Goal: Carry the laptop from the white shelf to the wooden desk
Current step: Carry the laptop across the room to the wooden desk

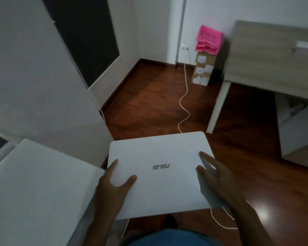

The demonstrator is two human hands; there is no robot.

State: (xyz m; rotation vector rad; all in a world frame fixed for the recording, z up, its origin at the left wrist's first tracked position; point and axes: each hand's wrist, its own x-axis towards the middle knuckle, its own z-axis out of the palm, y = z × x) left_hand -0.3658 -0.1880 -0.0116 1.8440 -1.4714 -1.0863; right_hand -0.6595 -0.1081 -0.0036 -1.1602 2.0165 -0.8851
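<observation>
A closed white laptop (158, 157) with a dark logo on its lid is held level above the wooden floor, in front of me. My left hand (114, 185) grips its left edge, thumb on the lid. Holding the right edge is my right hand (215, 176), two fingers spread over the lid. The white shelf (34, 183) lies at lower left, its top beside the laptop's left edge. At the upper right stands the wooden desk (267, 55), on white legs and apart from the laptop.
A white cable (184, 105) snakes across the dark wooden floor (149, 103) from a wall socket and passes under the laptop. Stacked cardboard boxes (203, 70) topped with pink trays (209, 39) stand by the desk's left end. A white drawer unit (299, 128) sits under the desk.
</observation>
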